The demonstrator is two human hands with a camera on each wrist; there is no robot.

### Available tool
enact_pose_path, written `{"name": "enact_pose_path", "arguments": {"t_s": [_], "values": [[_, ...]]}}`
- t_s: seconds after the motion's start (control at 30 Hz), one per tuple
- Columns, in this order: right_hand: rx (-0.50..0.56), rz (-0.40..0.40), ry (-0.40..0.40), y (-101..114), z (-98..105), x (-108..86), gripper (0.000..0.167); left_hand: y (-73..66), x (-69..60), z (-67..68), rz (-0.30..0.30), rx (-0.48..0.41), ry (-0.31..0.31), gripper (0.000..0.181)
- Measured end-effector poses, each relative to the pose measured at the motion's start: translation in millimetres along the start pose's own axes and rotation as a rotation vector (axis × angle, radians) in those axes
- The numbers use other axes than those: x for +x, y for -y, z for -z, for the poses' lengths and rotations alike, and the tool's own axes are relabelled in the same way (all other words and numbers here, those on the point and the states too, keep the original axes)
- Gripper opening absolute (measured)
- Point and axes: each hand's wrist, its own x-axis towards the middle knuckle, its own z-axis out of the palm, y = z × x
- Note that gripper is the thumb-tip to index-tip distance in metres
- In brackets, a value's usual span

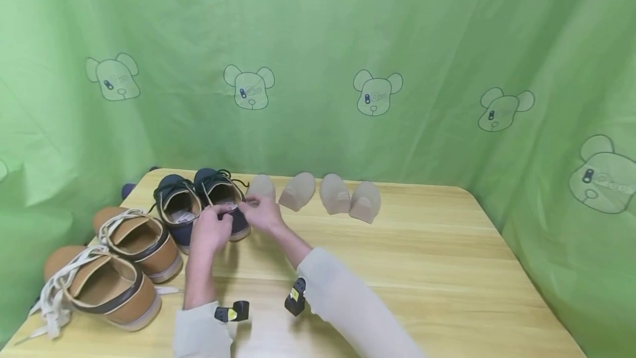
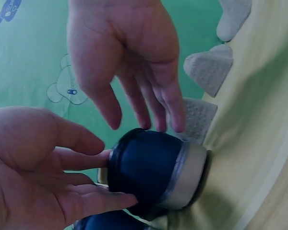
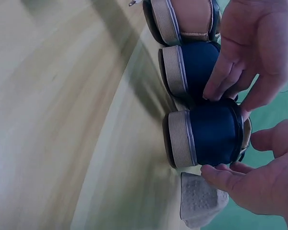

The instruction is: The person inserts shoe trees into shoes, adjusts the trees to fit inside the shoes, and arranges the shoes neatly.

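Observation:
Both hands are at the heel of the navy lace-up shoe on the right of its pair. My left hand grips the left side of its collar, one finger reaching into the opening. On the other side, my right hand touches the shoe with fairly straight fingers, its thumb apart from the collar in the right wrist view. The shoe's dark laces are loose, and something whitish shows inside. Against its left side stands the other navy shoe. A beige toe-shaped insert lies just right of the held shoe.
Two tan shoes with untied white laces stand at the table's left side. More beige inserts lie along the back edge. Wooden tabletop extends right, with a green bear-printed curtain around it.

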Motion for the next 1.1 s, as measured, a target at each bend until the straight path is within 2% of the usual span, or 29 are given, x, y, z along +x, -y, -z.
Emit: {"name": "enact_pose_path", "arguments": {"t_s": [0.13, 0.33, 0.5, 0.6, 0.83, 1.1], "values": [[0.033, -0.025, -0.019, 1, -3, 1.4, 0.043, -3.2, -3.0, 4.9, -0.01, 0.037, 0.059, 0.044], [0.02, -0.055, -0.03, 0, -4, 2.8, 0.038, -6.0, -6.2, 11.1, -0.027, 0.064, 0.124, 0.043], [-0.013, -0.053, -0.031, -5, -2, 3.9, 0.036, -7.5, -5.9, 11.6, -0.038, 0.064, 0.145, 0.046], [-0.009, -0.061, -0.024, -6, -1, 3.6, 0.035, -8.1, -6.0, 12.4, -0.022, 0.048, 0.14, 0.051], [0.012, -0.063, -0.025, -9, 1, 0.3, 0.036, -5.6, -3.2, 15.8, 0.058, -0.019, 0.143, 0.074], [0.034, -0.041, -0.009, -11, 7, -10.2, 0.035, 2.1, -1.1, 17.5, 0.089, -0.075, 0.17, 0.082]]}}
